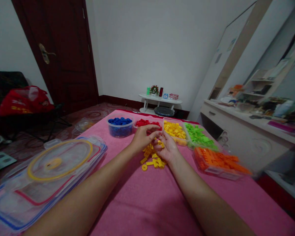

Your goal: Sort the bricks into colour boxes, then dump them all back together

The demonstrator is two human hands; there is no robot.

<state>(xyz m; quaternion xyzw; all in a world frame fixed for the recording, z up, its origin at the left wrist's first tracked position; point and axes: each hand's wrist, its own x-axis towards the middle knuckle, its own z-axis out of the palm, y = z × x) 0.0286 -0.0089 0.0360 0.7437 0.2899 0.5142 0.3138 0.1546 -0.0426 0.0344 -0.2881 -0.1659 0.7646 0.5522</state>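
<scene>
Left hand (pixel 144 137) arches over, fingers bent; I can't tell if they grip anything. Right hand (pixel 170 150), palm up, fingers curled round some yellow toy bricks (pixel 159 143). Loose yellow pile (pixel 157 163) below, on pink-covered worktop (pixel 142 200).

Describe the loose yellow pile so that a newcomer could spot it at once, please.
Find the pink cloth, then the clear yellow-filled container towards its far edge. Nearer the viewer and slightly left, by the left hand and right hand, lies the yellow pile. Unlike that container's contents, its pieces lie loose on the cloth.
</scene>
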